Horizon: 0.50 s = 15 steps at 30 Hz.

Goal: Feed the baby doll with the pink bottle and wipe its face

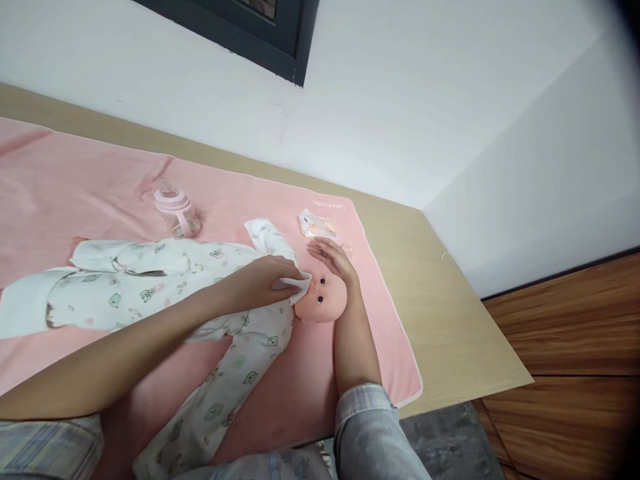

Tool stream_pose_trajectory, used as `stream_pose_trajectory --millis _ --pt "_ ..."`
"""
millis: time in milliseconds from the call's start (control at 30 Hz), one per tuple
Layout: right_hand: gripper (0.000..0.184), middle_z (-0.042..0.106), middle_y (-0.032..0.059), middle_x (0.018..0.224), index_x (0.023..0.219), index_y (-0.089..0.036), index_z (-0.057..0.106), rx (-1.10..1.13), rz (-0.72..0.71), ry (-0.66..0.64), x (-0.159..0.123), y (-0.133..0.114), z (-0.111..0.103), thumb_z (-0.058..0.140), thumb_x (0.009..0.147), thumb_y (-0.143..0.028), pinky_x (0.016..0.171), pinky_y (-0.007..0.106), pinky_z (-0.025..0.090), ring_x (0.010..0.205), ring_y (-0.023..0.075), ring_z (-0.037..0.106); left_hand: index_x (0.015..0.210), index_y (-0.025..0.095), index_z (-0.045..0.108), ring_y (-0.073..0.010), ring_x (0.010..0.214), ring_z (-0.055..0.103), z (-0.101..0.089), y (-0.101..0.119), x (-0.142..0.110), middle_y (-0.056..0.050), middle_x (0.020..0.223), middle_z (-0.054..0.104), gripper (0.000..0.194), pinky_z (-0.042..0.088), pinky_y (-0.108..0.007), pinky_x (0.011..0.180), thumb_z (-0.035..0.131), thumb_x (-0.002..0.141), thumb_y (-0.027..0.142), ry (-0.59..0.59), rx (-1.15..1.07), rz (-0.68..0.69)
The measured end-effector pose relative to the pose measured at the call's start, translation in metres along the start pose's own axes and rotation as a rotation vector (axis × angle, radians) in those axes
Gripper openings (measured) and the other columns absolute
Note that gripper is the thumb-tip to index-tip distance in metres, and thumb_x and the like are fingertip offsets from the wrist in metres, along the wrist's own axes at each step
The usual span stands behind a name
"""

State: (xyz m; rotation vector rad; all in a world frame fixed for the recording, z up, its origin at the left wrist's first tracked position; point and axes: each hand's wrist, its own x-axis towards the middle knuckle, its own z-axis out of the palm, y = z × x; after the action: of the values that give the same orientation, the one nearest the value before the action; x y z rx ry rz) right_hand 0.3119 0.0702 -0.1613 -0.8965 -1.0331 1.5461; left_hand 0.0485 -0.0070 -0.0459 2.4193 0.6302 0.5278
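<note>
Pinching a folded white cloth [299, 283], the left hand [270, 283] holds it at the baby doll's [327, 303] mouth. The doll lies face up on a pink mat [305, 373] over the bench [400, 260]. The right hand [333, 257] is open beside its head, fingers extended, near a small packet [319, 225]; a baby bottle [176, 212] stands beyond the body. The cloth looks light and limp, best gripped by its folded end; the smooth head may be stiff and roll, so it suits a cupped palm.
</note>
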Motion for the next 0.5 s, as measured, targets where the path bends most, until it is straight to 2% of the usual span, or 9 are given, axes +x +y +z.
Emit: stream_pose_trajectory --millis 300,500 --pt "0.038 0.072 0.0054 0.104 0.104 -0.019 0.065 -0.004 0.002 0.007 0.0 -0.001 0.001 0.077 0.071 -0.033 0.112 0.044 0.043 0.103 0.02 0.068 0.092 0.021 0.073 -0.0168 0.071 0.055 0.013 -0.01 0.003 -0.001 0.071 0.059 0.018 0.038 -0.027 0.071 0.055 0.088 0.023 0.054 0.069 0.081" --pt "0.036 0.072 0.0057 0.106 0.105 -0.02 0.065 -0.005 -0.001 -0.005 0.0 0.0 0.001 0.076 0.073 -0.032 0.112 0.044 0.043 0.104 0.0196 0.068 0.089 0.021 0.073 -0.0165 0.07 0.056 0.011 -0.013 0.004 -0.001 0.072 0.061 0.018 0.037 -0.028 0.07 0.055 0.088 0.023 0.102 0.081 0.115"
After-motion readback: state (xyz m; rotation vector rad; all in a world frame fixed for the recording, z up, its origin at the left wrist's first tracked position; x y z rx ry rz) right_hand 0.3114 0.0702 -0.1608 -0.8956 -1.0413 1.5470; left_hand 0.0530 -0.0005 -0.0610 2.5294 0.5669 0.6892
